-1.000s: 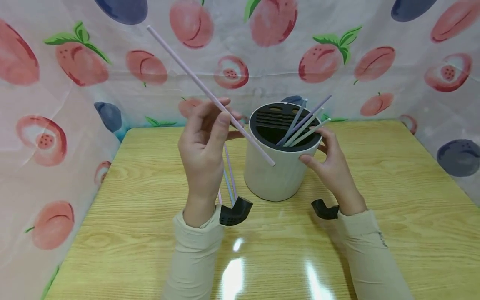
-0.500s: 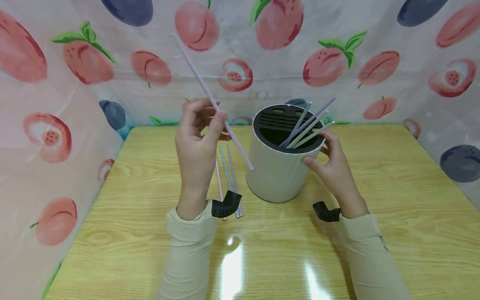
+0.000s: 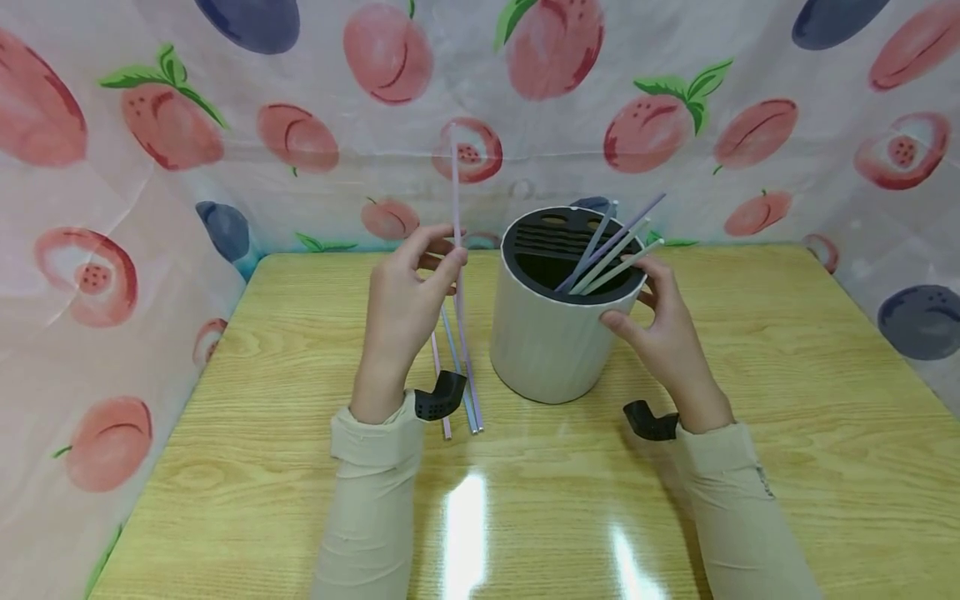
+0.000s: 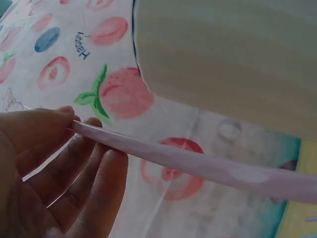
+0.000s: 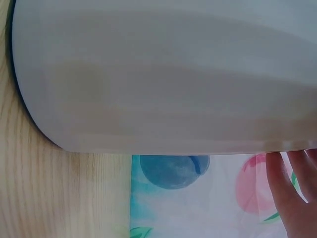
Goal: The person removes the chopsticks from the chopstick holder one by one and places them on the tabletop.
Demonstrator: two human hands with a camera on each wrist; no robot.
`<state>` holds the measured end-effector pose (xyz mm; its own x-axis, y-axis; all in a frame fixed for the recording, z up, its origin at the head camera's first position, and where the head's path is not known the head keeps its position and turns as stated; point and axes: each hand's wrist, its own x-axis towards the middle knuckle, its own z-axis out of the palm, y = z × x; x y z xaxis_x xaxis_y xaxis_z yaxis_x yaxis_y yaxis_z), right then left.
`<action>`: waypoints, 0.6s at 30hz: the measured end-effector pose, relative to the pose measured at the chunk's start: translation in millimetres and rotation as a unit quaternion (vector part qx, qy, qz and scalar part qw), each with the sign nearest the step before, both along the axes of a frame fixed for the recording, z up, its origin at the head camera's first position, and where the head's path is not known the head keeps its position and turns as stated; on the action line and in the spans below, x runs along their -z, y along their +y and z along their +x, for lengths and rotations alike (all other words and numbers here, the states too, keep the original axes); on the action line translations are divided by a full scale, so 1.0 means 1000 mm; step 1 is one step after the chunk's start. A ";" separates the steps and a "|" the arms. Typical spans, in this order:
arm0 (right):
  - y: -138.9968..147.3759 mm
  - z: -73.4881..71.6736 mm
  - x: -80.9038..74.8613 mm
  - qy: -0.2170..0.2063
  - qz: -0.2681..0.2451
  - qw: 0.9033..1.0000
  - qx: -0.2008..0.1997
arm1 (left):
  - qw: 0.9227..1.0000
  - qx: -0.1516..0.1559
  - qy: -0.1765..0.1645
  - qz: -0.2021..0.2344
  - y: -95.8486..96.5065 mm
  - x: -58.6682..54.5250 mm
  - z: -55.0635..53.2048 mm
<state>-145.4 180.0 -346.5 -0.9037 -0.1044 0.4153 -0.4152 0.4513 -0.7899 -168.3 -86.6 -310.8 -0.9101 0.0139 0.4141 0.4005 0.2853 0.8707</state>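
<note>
My left hand [image 3: 405, 296] pinches a slim pale lilac stick [image 3: 457, 187] between thumb and fingers. It stands nearly upright above the table, left of the holder. In the left wrist view the stick [image 4: 198, 161] runs from the fingertips to the right, with a patterned, faceted-looking surface. My right hand [image 3: 656, 325] grips the rim of a white round utensil holder [image 3: 547, 350], thumb on the near side, fingers on the far side. Several pastel sticks [image 3: 637, 218] lean in its open compartment. The right wrist view shows the holder's wall [image 5: 148, 84] with fingertips [image 5: 275, 163] against it.
A few more pink, blue and purple sticks [image 3: 437, 367] lie on the wooden table [image 3: 262, 417] under the left hand. The holder's black top [image 3: 540, 242] has slots and round holes. A fruit-printed cloth [image 3: 300, 200] hangs behind the table and at both sides.
The lilac stick has swung from a leftward slant to nearly upright, its lower end moving left, away from the holder. The left hand has dropped slightly. The right hand keeps its grip.
</note>
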 end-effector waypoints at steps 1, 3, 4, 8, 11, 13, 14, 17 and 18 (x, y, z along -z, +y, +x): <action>0.000 0.000 0.000 -0.001 0.000 1.000 0.001 | 1.000 -0.001 -0.006 -0.012 -0.001 0.002 -0.002; -0.001 0.001 0.000 -0.001 -0.001 1.000 0.000 | 0.999 0.000 -0.018 -0.029 -0.004 0.005 -0.004; -0.001 0.001 0.000 -0.002 -0.002 1.000 0.000 | 0.999 -0.001 -0.024 -0.037 -0.005 0.007 -0.005; -0.002 0.003 -0.001 -0.002 -0.008 1.000 -0.003 | 0.996 -0.002 -0.052 -0.069 -0.010 0.014 -0.009; -0.002 0.004 -0.002 -0.002 -0.010 1.000 -0.003 | 0.994 -0.003 -0.075 -0.086 -0.013 0.020 -0.013; -0.003 0.005 -0.002 -0.003 -0.010 1.000 -0.004 | 0.992 -0.003 -0.088 -0.091 -0.014 0.024 -0.015; -0.003 0.005 -0.002 -0.003 -0.010 1.000 -0.003 | 0.991 -0.003 -0.094 -0.094 -0.015 0.026 -0.015; -0.003 0.007 -0.002 -0.006 -0.011 1.000 -0.002 | 0.988 -0.006 -0.111 -0.106 -0.016 0.031 -0.017; -0.004 0.007 -0.002 -0.006 -0.011 1.000 -0.002 | 0.987 -0.006 -0.115 -0.108 -0.017 0.032 -0.018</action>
